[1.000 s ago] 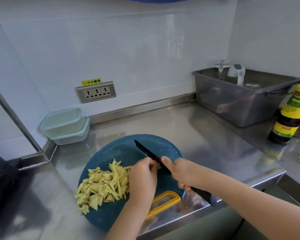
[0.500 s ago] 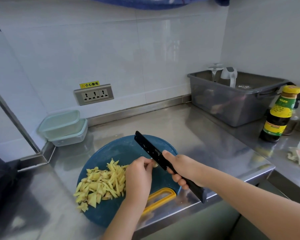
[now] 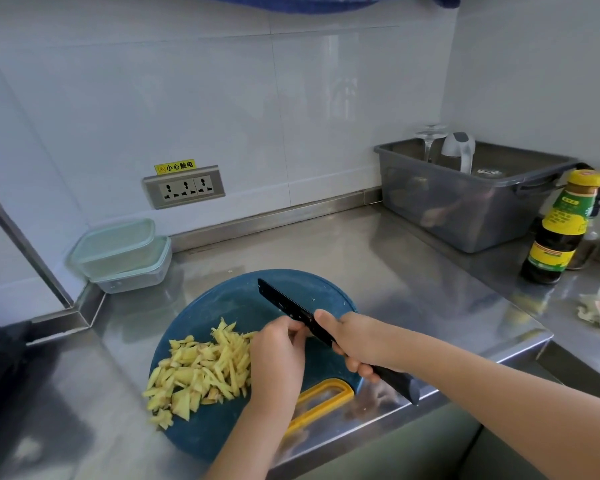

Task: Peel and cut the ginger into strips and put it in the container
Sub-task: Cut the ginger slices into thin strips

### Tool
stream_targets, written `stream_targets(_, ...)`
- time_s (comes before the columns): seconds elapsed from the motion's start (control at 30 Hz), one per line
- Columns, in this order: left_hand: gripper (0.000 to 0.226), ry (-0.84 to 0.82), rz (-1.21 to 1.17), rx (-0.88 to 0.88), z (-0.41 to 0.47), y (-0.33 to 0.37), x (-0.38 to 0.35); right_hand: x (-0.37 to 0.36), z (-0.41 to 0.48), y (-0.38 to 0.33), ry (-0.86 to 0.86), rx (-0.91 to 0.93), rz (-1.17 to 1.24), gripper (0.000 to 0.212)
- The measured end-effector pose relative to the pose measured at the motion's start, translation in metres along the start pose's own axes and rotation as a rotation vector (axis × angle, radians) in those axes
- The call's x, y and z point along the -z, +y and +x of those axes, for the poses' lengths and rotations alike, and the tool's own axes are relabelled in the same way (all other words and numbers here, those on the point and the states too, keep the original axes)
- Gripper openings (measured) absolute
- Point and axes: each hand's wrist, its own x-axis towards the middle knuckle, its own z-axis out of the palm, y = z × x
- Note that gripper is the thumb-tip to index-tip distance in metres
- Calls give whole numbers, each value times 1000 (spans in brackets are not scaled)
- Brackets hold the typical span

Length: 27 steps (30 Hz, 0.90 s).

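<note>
Over blue cutting board [image 3: 222,308]: right hand [image 3: 359,342] fingers wrapped round knife [image 3: 290,306] handle; left hand [image 3: 278,356] fingers curled against blade, pinched item indiscernible; ginger strips [image 3: 201,370] alongside left hand.

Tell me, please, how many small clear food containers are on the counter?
2, stacked at the back left: the upper container rests on the lower container. The grey tub may hide more.

Above the wall socket [image 3: 184,187] sits a small yellow sticker [image 3: 175,167] with a warning triangle and black characters, 小心触电. The bottle [image 3: 559,233] over on the desk [image 3: 395,258] wears a green and yellow label, print too small to read
</note>
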Motion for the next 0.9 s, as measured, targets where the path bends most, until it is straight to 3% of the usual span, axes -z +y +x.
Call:
stream_targets(0.23, 7, -6, 3, 10, 0, -1, -1, -6, 14, -16, -26, -170, 26, 63)
stream_targets(0.43, 5, 8, -11, 11, -1, -1, 1, 6, 7, 17, -136, -101, 467, 55)
stream_targets(0.7, 9, 9, -41, 82, -2, 2, 1, 9, -8, 23, -88, 34, 361, 55)
stream_targets(0.9, 9, 1, -63, 75, -3, 4, 4, 8, -9, 15, -82, 30, 310, 55)
